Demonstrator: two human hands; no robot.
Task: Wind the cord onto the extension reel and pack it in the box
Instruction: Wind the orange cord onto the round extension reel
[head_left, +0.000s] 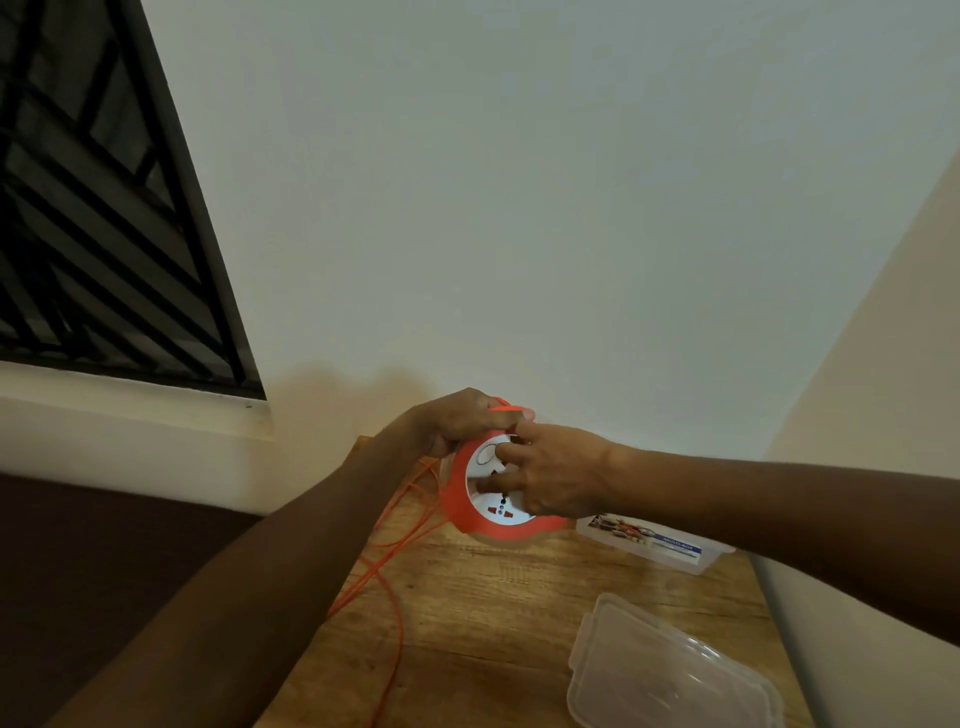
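Note:
An orange extension reel (457, 499) with a white socket face is held up above the wooden table (483, 613). My left hand (457, 421) grips its top rim from behind, thumb over the orange handle. My right hand (550, 475) holds the white face, fingers curled onto it. A thin orange cord (387, 597) hangs from the reel's left side, loops over the table and runs off the near edge. A clear plastic box (660, 545) with a printed label sits on the table behind my right forearm, partly hidden by it.
A clear plastic lid (670, 675) lies on the table at the lower right. White walls stand behind and to the right. A barred window is at upper left, with a dark surface below it beside the table.

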